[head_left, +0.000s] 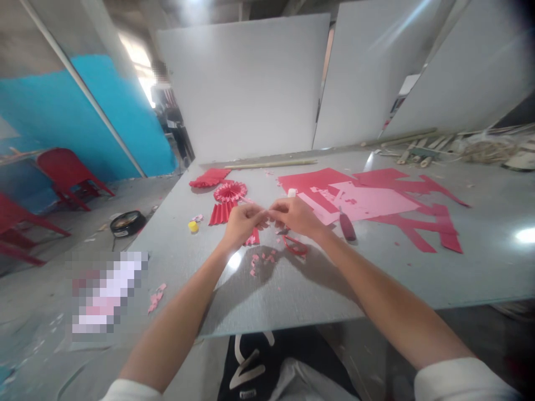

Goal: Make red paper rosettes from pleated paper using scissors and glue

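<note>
My left hand (246,224) and my right hand (293,216) meet above the table, both closed in a pinch with fingertips nearly touching. Whatever lies between the fingers is too small and hidden to make out. Just left of them are a pleated red and pink paper rosette (230,191) and a folded red paper fan (222,213). Red-handled scissors (296,246) lie under my right hand, partly covered. A white bottle top (292,192) shows behind that hand. Small pink paper scraps (261,260) are scattered below both hands.
Red paper sheets (309,179) and a pink sheet (376,199) spread to the right, with a dark red-handled tool (346,227). A yellow cap (193,226) sits at left. Bamboo pieces (430,149) lie at the back right. White panels (251,89) stand behind the table.
</note>
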The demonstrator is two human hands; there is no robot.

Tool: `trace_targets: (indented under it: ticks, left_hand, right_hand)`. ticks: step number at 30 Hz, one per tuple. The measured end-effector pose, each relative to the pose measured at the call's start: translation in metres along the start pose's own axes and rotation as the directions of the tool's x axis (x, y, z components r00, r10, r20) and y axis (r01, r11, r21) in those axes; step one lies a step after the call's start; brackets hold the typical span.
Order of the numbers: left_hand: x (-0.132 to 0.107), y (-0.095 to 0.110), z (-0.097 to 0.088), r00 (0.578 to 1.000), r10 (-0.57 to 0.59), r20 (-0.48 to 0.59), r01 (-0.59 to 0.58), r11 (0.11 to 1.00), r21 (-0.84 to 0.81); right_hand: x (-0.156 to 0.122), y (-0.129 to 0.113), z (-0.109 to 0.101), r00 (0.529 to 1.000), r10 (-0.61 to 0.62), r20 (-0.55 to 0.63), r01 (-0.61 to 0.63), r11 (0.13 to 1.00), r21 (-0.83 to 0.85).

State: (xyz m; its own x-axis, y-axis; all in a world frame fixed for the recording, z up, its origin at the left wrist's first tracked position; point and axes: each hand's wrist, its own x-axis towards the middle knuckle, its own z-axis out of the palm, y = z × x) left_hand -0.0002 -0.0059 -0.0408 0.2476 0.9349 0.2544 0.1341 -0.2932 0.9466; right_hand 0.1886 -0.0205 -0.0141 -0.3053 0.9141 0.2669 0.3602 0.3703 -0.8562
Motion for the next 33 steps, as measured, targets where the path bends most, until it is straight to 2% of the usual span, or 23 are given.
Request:
trace_targets:
  ticks: [9,21,25,33]
  left_hand:
    - [0.0,-0.002,0.001,1.0,0.013,-0.023,-0.012,0.998,0.063]
    - [-0.002,0.0,0.003,0.998,0.008,-0.057,-0.007,1.0,0.019]
    - [-0.005,0.006,0.005,0.995,0.047,-0.09,-0.045,0.999,0.03]
    - [-0.006,0.006,0.007,0.992,0.045,-0.119,-0.035,0.996,0.088]
  right_hand:
    - [0.002,0.004,0.004,1.0,-0.03,0.001,0.03,1.0,-0.003]
    - [0.0,0.001,0.007,0.999,-0.015,-0.037,0.011,0.993,-0.119]
    - [0.0,0.002,0.008,0.998,-0.046,-0.041,0.038,0.984,-0.173]
    - [0.001,0.005,0.011,0.995,-0.088,-0.056,0.073,0.97,-0.233]
